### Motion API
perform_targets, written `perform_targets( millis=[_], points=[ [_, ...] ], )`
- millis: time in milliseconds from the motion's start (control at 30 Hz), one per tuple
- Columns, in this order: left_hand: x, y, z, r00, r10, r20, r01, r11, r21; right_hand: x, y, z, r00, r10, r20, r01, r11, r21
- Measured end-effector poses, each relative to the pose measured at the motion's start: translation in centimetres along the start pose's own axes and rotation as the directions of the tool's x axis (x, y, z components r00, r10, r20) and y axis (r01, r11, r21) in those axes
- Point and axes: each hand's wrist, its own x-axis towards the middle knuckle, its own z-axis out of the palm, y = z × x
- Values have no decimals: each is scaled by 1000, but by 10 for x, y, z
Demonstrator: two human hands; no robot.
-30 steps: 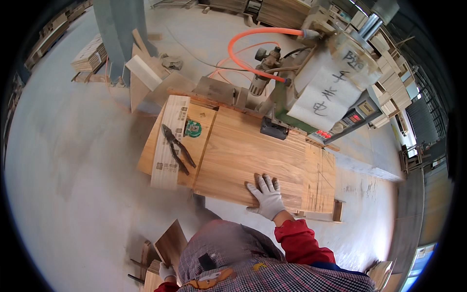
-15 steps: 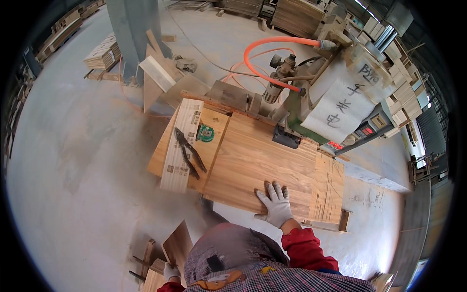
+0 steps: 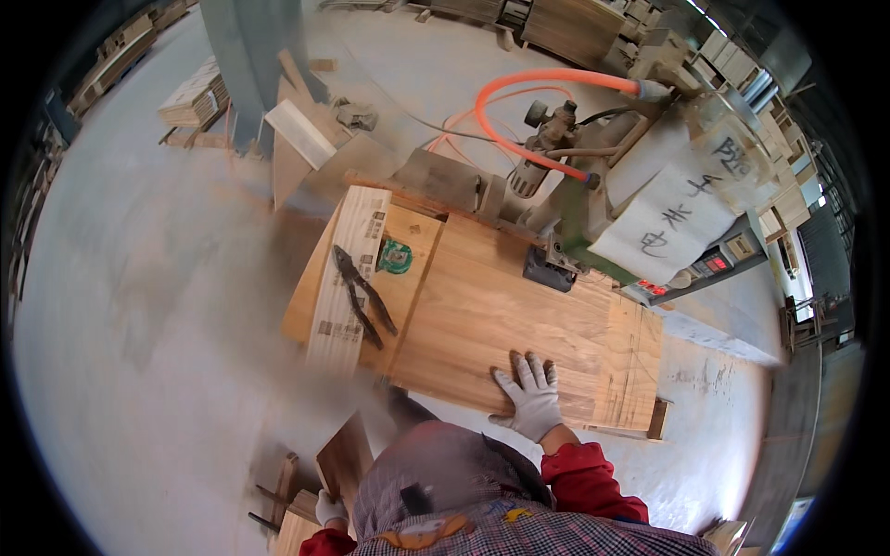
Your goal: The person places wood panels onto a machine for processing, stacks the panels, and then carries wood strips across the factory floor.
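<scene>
My right hand (image 3: 531, 400), in a pale work glove, lies with spread fingers on the near edge of a brown wooden panel (image 3: 491, 315). That panel rests on the worktable under the machine's black pressing foot (image 3: 549, 269). Low on the left, my gloved left hand (image 3: 330, 510) grips the edge of a darker wooden board (image 3: 345, 459), held tilted beside my body. Its fingers are partly hidden. On the table's left side, pliers (image 3: 362, 295) lie across a pale printed wood strip (image 3: 348, 278), near a green round object (image 3: 396, 258).
A green machine with an orange hose (image 3: 556, 79) and a control box (image 3: 714, 264) stands over the table's far right. Beyond the table are a grey pillar (image 3: 255, 74) and leaning board offcuts (image 3: 301, 134). More boards (image 3: 295, 533) stand low on the left.
The view has shifted slightly, so the machine appears farther right. My left hand and its board sit a little higher. My right hand stays flat on the panel.
</scene>
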Motion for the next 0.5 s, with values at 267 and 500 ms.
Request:
perform_targets(
  millis=[267,500],
  points=[
    [6,22,-10,997,-50,55,50,999,-1,4,-9,3,999,13,-31,-13,1000,8],
    [2,16,5,990,-108,91,106,994,26,6,-11,6,1000,7,22,-7,1000,-2]
  ],
)
